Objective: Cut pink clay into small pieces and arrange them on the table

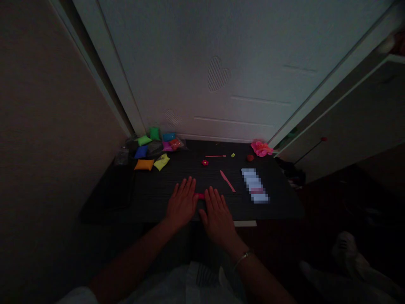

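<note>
Left to right, on a dark wood-grained tabletop (152, 190). At the far left: small soft packets, among them a blue packet (141, 152), an orange packet (144, 165) and a yellow packet (162, 161). Left hand (182, 202): bare, palm down, fingers extended and slightly fanned, no pinch; its inner edge meets the near-left end of the visible roll. Between the hands: one red-pink, slender, smooth roll (201, 196), lying on the tabletop; visible length short, long axis running left to right, across the general direction of the fingers; both ends covered, full length cannot be told. Beyond it, well apart: a small red flower-shaped piece (205, 163) with pale centre, and a thin pink stick (215, 156) lying parallel to the roll. Right hand (218, 217): bare, palm down, fingers extended, thumb set apart on the near side of the roll; index fingertip at the roll's right end, nothing pinched. Neither hand nearer; each touches one side. Right of these: a pink, flat, knife-shaped tool (228, 181), lying aslant just beyond the right fingers; a dark red ball (249, 158); a blurred, bright-screened phone (255, 185); a bright pink ruffled item (261, 148).
</note>
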### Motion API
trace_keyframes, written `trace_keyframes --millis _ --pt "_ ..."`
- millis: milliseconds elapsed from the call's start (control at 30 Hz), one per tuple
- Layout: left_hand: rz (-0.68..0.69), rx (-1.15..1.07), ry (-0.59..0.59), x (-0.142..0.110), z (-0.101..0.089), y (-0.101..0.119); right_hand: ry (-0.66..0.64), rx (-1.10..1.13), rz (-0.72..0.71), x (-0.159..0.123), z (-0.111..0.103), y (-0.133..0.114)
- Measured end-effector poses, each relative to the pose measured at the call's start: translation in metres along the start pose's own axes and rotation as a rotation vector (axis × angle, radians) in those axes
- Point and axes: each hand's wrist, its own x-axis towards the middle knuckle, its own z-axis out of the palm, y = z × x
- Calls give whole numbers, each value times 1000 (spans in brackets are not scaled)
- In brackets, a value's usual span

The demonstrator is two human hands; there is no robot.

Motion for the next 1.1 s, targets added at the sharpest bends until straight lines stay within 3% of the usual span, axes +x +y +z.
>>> trace_keyframes --millis 167,400,533,633,700,800,933,1100 --pt "-69 6 -3 37 0 -5 -16 -2 95 42 -7 10" --pt "66 -15 -20 -11 -3 -4 -8 -16 7 -9 0 6" --pt "9 -27 -40 5 -6 -4 -36 4 58 9 -5 10" --pt "-32 -109 -138 20 -11 -17 -69 93 77 29 -14 21" --pt "-81 -162 -139 21 -18 -28 -1 175 104 30 -19 31" --pt "-141 -135 -5 14 -29 -35 180 297 205 18 -21 44" --pt "-36 -46 43 10 -32 -18 286 373 250 2 -14 48" --pt "8 -16 -32 15 -13 3 223 222 86 1 -5 35"
